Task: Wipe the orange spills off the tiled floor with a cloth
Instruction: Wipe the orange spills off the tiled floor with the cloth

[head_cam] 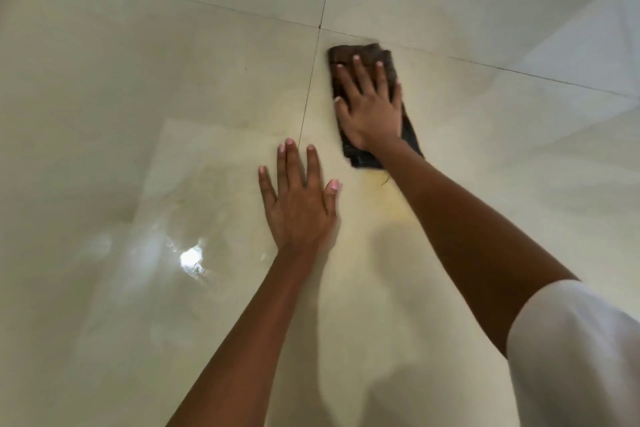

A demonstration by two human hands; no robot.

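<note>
An indoor room, which kind unclear, floored with large glossy cream tiles [138, 62] meeting at a grout crossing [320, 27], a light's glare [191, 258] mirrored below-left of that crossing.

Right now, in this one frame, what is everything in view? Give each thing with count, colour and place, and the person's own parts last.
cloth: one, dark brown to black, folded, lying flat on the floor just right of the grout cross, under the right hand.
orange spill: one faint yellowish smear, on the tile at the cloth's near end, beside the right forearm.
tiled floor: glossy cream tiles with dark grout lines, fills the view.
light reflection: one, white, on the tile left of the left wrist.
sleeve: one, white, lower right, on the right arm.
left hand: fingers straight and spread, flat on the floor.
right hand: fingers straight, presses on the cloth.
</note>
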